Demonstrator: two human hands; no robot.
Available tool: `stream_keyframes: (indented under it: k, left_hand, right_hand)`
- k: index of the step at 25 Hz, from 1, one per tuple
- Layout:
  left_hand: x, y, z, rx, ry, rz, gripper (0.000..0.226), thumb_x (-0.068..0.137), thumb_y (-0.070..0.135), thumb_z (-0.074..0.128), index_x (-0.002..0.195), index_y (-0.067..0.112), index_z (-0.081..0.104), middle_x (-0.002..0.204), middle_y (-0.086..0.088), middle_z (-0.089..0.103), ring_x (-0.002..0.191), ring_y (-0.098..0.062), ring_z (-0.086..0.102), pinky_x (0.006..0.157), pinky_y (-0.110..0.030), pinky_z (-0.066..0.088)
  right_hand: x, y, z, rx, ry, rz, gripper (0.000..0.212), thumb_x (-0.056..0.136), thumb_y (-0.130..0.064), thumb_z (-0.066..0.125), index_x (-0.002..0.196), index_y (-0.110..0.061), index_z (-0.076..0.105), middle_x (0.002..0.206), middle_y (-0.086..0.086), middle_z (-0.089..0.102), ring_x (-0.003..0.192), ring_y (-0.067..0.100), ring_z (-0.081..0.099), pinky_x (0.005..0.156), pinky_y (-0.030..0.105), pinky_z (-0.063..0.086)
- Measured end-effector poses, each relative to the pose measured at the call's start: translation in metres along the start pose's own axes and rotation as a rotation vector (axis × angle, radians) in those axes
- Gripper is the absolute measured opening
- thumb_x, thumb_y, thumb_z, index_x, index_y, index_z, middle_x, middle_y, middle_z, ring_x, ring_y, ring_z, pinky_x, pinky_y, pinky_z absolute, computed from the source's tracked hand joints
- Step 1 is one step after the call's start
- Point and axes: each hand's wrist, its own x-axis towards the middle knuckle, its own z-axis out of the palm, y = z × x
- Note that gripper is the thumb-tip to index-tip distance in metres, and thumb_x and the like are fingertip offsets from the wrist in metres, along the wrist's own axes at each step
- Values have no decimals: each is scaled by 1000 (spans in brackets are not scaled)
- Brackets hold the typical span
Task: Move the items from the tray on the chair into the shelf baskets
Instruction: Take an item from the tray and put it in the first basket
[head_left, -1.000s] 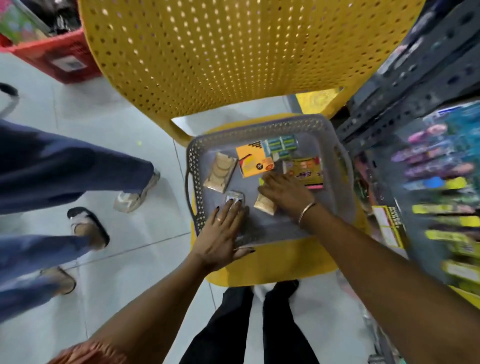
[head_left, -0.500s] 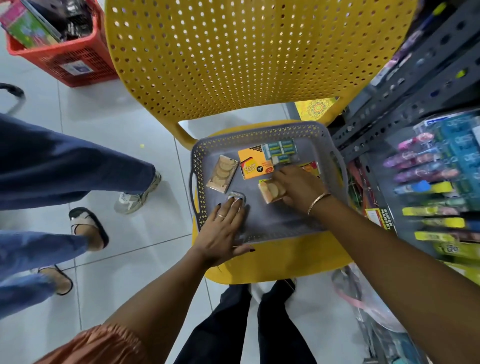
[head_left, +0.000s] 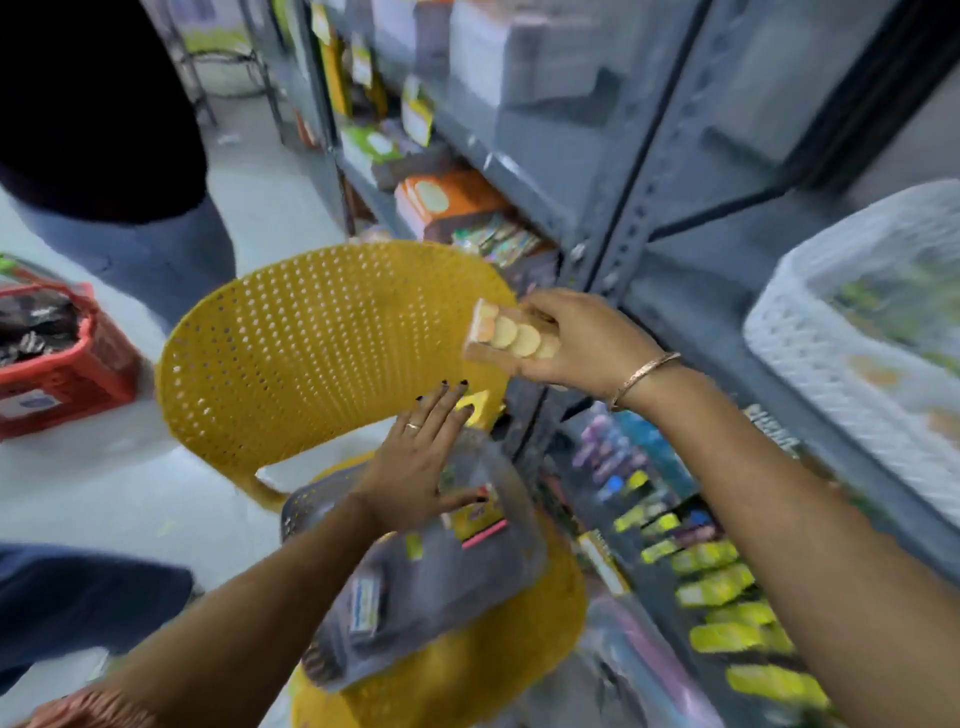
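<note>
Shelf right; white basket on it, well apart from right hand. Chair carries tray.

Risk: pack, gripped by one end only, may slip in transit; tray could shift.

Right hand raised, fingers pinching pack. Left hand over tray, fingers spread, empty.

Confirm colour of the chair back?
Yellow, with a pattern of small punched holes: chair back, clearest in the head view.
</note>
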Motion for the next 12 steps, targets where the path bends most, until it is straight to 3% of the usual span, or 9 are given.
stream_keyframes:
  k: [2, 4, 7, 10, 12]
  left_hand:
    - [45, 20, -26, 23, 74, 101, 91, 82, 74, 33, 137, 2, 35, 151, -19, 25, 140, -32, 17, 107, -49, 26]
    - [84, 43, -51, 39, 125, 178, 89, 83, 73, 32, 136, 2, 33, 149, -21, 28, 139, -32, 18, 109, -49, 22]
    - [134, 78, -80, 61, 151, 298, 89, 80, 72, 38, 132, -1, 40, 146, -21, 33, 136, -31, 21, 109, -44, 20]
    - [172, 99, -86, 133, 44, 335, 92, 76, 75, 36, 132, 4, 46, 145, -17, 39, 135, -28, 29, 108, -40, 30]
    - [193, 105, -84, 154, -39, 328, 94, 74, 78, 33, 132, 5, 48, 143, -15, 42, 133, -28, 37, 104, -42, 36]
  right_hand:
    - [-15, -4, -58, 13, 47, 52, 55, 62, -57, 61, 87, -9, 60, 79, 6, 59, 75, 22, 53, 66, 32, 40]
    - [-33, 0, -106, 19, 73, 145, 38, 71, -37, 71, 94, -9, 63, 82, 4, 58, 77, 20, 51, 65, 26, 34]
    - [-65, 23, -163, 13, 179, 291, 29, 72, -28, 72, 93, -10, 61, 78, 1, 57, 73, 18, 50, 63, 28, 35]
    - [-88, 59, -188, -36, 204, 464, 27, 74, -29, 70, 85, -14, 50, 72, -2, 52, 69, 19, 46, 55, 28, 32]
    - [-99, 87, -188, -80, 189, 567, 32, 75, -30, 69, 86, -13, 45, 87, 10, 58, 77, 24, 48, 58, 31, 30]
